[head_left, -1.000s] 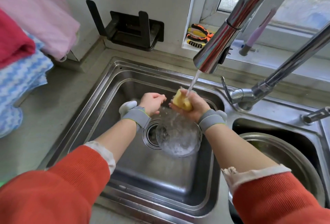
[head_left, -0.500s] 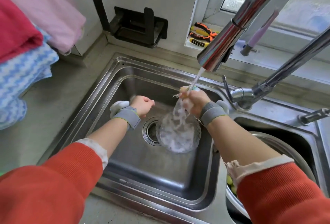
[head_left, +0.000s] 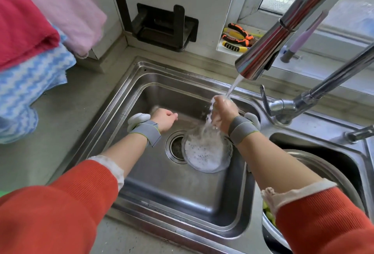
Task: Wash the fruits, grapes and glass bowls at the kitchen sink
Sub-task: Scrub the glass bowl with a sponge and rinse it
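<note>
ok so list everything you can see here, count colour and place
stainless steel sink: one, silver, centre
round glass bowl: one, clear and foamy, in the sink beside the drain
chrome tap spout: one, silver, running water onto the right hand
metal basin: one, silver, right compartment
green grapes: a few, in the basin, mostly hidden
pliers: two, orange and yellow handles, windowsill
folded cloths: several, red, pink, blue zigzag, left
black wall bracket: one, behind the sink
left hand: loosely curled, holding nothing
right hand: curled under the stream, contents hidden

Right hand under running faucet (above the foamy glass bowl).
</note>
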Demonstrator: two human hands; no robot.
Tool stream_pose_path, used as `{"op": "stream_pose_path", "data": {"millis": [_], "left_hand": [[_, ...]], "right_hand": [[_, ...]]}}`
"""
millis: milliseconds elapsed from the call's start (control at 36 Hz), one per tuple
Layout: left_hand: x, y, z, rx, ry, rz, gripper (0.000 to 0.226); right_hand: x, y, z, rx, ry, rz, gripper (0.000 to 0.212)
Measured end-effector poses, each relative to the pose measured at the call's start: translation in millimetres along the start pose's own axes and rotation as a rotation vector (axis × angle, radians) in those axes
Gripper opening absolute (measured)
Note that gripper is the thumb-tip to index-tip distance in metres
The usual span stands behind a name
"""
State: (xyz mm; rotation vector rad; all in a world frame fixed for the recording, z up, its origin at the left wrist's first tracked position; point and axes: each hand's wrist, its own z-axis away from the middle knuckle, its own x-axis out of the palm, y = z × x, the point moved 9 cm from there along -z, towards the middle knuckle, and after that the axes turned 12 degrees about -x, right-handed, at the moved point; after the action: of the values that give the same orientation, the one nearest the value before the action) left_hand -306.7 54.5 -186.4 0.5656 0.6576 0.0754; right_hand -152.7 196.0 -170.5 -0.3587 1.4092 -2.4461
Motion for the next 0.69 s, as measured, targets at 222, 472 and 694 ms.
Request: {"op": "stream_pose_path", "data": {"millis": [222, 472, 694], "left_hand": [[-7, 8, 6, 0.007, -0.008, 0.010, 0.033], [-8, 8, 18, 0.040, -0.032, -0.028, 0.037], [-30, 10, 42, 0.105, 0.017, -0.227, 0.031]], "right_hand": [[-6, -50, 3, -0.156, 0.033, 0.165, 0.035], [-5, 17, 39, -0.119, -0.053, 0.456, 0.029], [56, -36, 64, -0.336, -0.359, 0.563, 0.022]]}}
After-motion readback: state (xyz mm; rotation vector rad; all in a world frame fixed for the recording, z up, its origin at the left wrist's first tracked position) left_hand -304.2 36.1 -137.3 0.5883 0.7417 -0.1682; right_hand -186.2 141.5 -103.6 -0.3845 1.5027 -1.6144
